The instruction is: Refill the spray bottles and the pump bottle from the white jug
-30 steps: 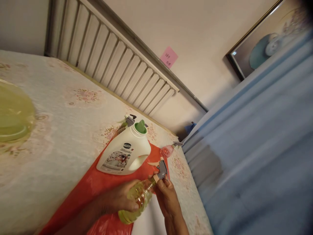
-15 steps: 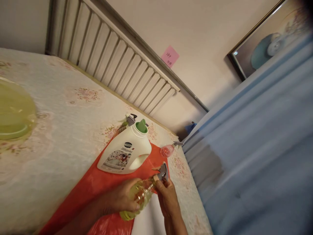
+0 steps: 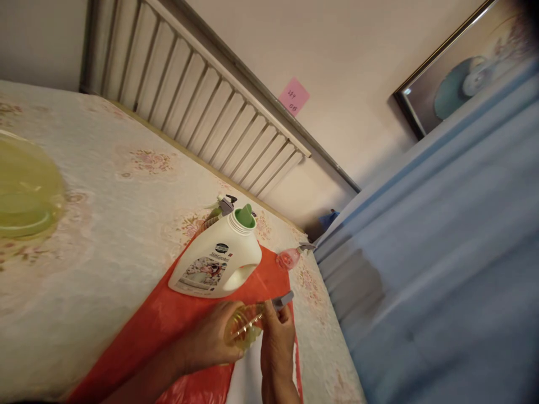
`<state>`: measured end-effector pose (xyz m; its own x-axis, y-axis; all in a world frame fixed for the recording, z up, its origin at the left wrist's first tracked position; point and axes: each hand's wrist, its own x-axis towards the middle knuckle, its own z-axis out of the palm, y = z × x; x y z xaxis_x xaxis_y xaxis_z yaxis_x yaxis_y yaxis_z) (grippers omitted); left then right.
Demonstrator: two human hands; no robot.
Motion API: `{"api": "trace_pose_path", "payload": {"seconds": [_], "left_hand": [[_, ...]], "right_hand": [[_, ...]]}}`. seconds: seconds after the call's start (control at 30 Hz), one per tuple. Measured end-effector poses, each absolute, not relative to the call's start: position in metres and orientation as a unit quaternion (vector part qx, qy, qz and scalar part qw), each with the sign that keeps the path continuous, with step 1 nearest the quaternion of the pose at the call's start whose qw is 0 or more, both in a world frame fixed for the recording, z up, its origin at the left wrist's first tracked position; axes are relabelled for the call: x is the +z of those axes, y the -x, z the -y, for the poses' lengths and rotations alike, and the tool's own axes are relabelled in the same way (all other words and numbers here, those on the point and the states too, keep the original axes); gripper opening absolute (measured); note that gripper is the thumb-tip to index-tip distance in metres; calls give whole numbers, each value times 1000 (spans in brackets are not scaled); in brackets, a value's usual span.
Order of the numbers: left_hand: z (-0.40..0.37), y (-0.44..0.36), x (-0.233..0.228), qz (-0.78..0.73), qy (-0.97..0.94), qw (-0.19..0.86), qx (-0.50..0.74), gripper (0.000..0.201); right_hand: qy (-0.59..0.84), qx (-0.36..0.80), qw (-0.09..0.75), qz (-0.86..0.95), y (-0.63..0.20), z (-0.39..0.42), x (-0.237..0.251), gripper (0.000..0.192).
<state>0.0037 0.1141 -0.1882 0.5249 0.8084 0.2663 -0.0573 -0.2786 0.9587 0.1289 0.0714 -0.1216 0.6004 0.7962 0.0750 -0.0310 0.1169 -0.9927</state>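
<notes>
My left hand [image 3: 208,339] grips the body of a small clear bottle of yellow liquid [image 3: 242,329], held tilted above a red plastic sheet [image 3: 158,325]. My right hand [image 3: 275,336] pinches the bottle's neck just under its grey spray head [image 3: 281,302]. Right behind the hands stands a white detergent jug [image 3: 217,258] with a green spout, on the same red sheet. A small pink spray bottle [image 3: 289,257] lies to the jug's right, and another spray bottle [image 3: 219,210] lies behind the jug, mostly hidden.
Everything rests on a cream floral cloth [image 3: 105,224]. A yellow-green plastic basin [image 3: 25,196] sits at the far left. A slatted radiator [image 3: 202,106] runs along the wall with a pink sticky note [image 3: 293,96] above it. Blue fabric [image 3: 442,269] fills the right side.
The bottle has tipped so that its base swings toward me, and my right hand has slid up around the neck. The spray head has turned flatter.
</notes>
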Motion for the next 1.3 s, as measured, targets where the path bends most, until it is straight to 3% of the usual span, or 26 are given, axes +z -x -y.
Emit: {"api": "trace_pose_path", "payload": {"seconds": [0.2,0.47,0.63,0.8,1.1,1.3], "left_hand": [[-116,-2,-200,-315,-739,443,397,65],[-97,1,-203,-344,-742,405,408,66],[-80,3,-215,-355,-729,375,449,75],[-65,5,-218,-391,-716,354,458,78],[-57,13,-218,-423,-690,395,435,93],[-63,23,-191,-382,-691,429,438,70]], "right_hand": [[586,330,655,345,-137,-72,-127,38],[572,359,627,388,-141,-54,-134,52],[559,383,589,441,-135,-36,-119,37],[540,412,554,482,-133,-29,-113,36],[520,416,517,538,-127,-34,-110,18],[485,419,497,585,-127,-32,-98,17]]}}
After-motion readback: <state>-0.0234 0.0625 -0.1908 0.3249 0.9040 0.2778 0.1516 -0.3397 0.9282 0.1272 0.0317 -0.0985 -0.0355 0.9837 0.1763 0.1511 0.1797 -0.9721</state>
